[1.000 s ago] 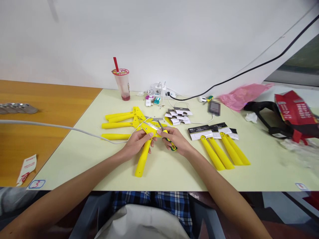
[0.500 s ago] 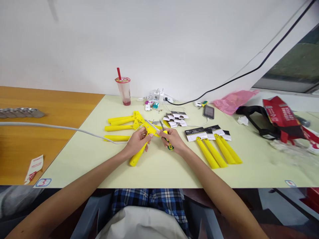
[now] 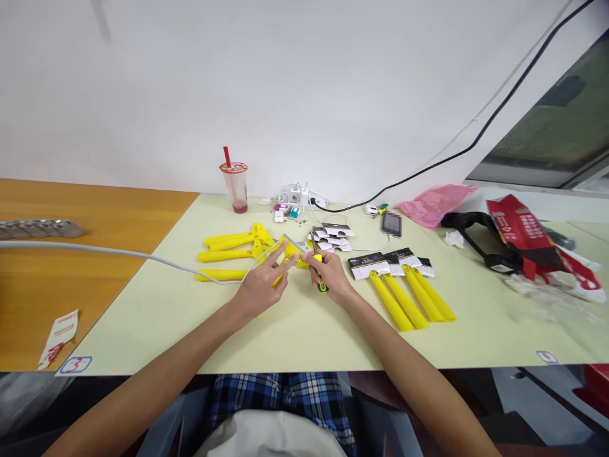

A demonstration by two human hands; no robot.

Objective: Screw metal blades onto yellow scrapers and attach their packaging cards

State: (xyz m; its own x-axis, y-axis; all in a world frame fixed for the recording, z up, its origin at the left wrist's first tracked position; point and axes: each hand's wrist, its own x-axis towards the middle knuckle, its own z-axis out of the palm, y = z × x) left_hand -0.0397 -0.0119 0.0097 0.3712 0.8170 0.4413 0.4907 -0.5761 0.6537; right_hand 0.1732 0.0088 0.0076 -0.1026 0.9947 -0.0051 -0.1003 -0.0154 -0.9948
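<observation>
Pale counter, yellow tool at frame centre.
Right hand curls its grip round a screwdriver; left hand spreads fingers over the tool, hold unclear. Lower-left sticker reads “3”.

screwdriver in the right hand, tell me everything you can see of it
The screwdriver has a yellow and dark green handle, plastic by its look, and a thin, dark, metallic-looking shaft. The right hand holds it by the handle, hiding part of it. The shaft points toward the wall, just right of the nearest yellow tool; whether they touch, I cannot tell. The tip's shape is too small to make out.
</observation>
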